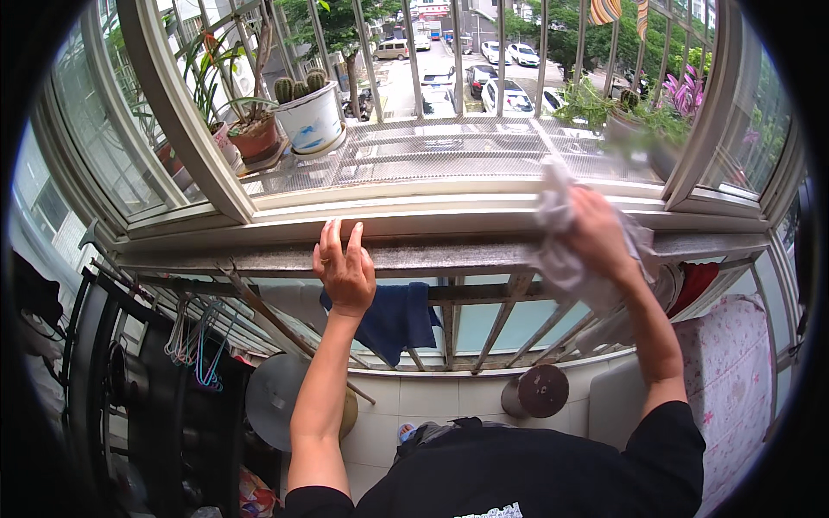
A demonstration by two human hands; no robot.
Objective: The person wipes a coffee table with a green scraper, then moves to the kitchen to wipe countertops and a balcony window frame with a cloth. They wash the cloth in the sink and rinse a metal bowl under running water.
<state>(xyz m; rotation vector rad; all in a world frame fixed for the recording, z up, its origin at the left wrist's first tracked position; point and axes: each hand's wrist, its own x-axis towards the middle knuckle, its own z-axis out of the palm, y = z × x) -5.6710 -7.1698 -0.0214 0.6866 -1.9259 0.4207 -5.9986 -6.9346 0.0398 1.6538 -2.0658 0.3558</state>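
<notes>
My right hand grips a crumpled whitish cloth over the sill at the right of the open window; both are motion-blurred, and the cloth's upper end reaches out past the frame. My left hand holds nothing. Its fingers are slightly spread, with the tips on the lower part of the metal window frame. Beneath that frame runs a worn ledge, and a dark blue cloth hangs on the railing below it. Whether my right hand presses the cloth onto the frame I cannot tell.
Outside, a white pot of cacti, a terracotta pot and green plants stand behind metal bars. A wooden pole leans by the railing, near plastic hangers. A round brown stool and a floral-covered item are below.
</notes>
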